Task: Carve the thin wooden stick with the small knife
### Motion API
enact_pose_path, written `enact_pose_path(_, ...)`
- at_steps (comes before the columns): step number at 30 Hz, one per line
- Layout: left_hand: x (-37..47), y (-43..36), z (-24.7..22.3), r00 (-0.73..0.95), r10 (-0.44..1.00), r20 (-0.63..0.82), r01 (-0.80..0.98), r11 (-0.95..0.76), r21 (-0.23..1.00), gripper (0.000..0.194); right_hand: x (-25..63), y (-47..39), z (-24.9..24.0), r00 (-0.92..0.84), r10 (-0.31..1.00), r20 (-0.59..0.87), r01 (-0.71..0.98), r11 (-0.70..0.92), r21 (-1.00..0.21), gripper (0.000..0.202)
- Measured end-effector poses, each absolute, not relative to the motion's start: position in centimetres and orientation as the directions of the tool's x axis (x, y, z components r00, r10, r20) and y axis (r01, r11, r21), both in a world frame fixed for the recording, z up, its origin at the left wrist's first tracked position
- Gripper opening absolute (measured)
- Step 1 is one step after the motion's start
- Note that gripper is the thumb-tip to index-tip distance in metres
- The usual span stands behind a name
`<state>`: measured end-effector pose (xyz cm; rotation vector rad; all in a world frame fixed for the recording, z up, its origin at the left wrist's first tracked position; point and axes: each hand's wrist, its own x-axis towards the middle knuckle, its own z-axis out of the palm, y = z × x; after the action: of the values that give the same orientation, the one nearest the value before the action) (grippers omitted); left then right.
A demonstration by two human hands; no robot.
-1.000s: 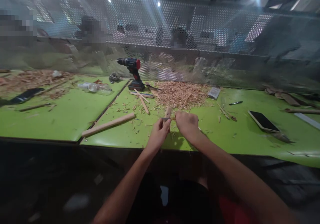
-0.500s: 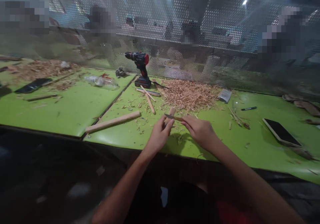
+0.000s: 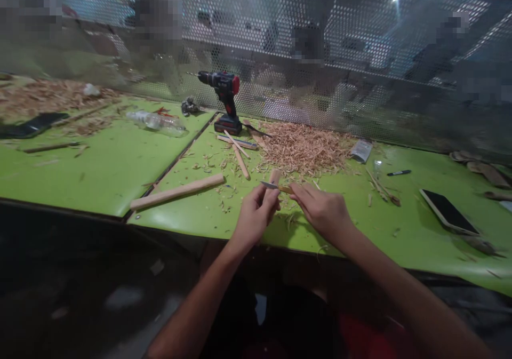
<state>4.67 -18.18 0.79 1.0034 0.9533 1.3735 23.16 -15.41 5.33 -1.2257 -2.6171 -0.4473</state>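
My left hand (image 3: 256, 209) is closed around a short piece of pale wood (image 3: 274, 176), whose top end sticks up past the fingers. My right hand (image 3: 320, 207) grips a small knife (image 3: 283, 189) by its yellowish handle. The blade points left and lies across the wood, close to my left thumb. Both hands are over the front part of the green table (image 3: 168, 159). Thin curled shavings lie around and below them. The lower end of the wood is hidden in my left hand.
A thick wooden rod (image 3: 178, 192) lies to the left, thin sticks (image 3: 240, 161) ahead. Behind stand a cordless drill (image 3: 226, 100) and a shavings heap (image 3: 306, 148), before a perforated metal screen (image 3: 256, 44). A plastic bottle (image 3: 158, 123) lies left; a phone (image 3: 448, 211) lies right.
The view has shifted slightly, so the drill and rod appear a little higher and further left. Both hands keep their holds, the blade still across the wood.
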Motion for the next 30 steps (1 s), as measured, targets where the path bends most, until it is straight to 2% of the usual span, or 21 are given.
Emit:
enact_pose_path(12, 5.1, -18.3, 0.7, -0.109, 0.994, 0.026, -0.267, -0.054, 0.962, 0.042, 22.3, -15.9, 5.9, -0.62, 0.74, 0.261, 0.784, 0.588, 0.198, 0.051)
enact_pose_path(16, 4.7, -18.3, 0.4, -0.128, 0.988, 0.082, -0.172, -0.104, 0.98, 0.038, 22.3, -16.0, 6.1, -0.622, 0.737, 0.264, 0.783, 0.588, 0.201, 0.05)
enact_pose_path(21, 4.0, -18.5, 0.3, -0.07, 0.987, 0.146, -0.089, -0.152, 0.984, 0.031, 22.5, -16.3, 6.5, -0.604, 0.754, 0.259, 0.797, 0.58, 0.169, 0.049)
enact_pose_path(26, 4.1, -18.8, 0.6, -0.131, 0.98, 0.149, -0.026, -0.154, 0.988, 0.041, 22.5, -16.9, 6.3, -0.606, 0.745, 0.28, 0.795, 0.58, 0.178, 0.051)
enact_pose_path(30, 4.4, -19.0, 0.9, -0.143, 0.98, 0.138, -0.071, -0.149, 0.986, 0.044, 22.4, -17.5, 6.0, -0.6, 0.73, 0.327, 0.8, 0.557, 0.224, 0.051)
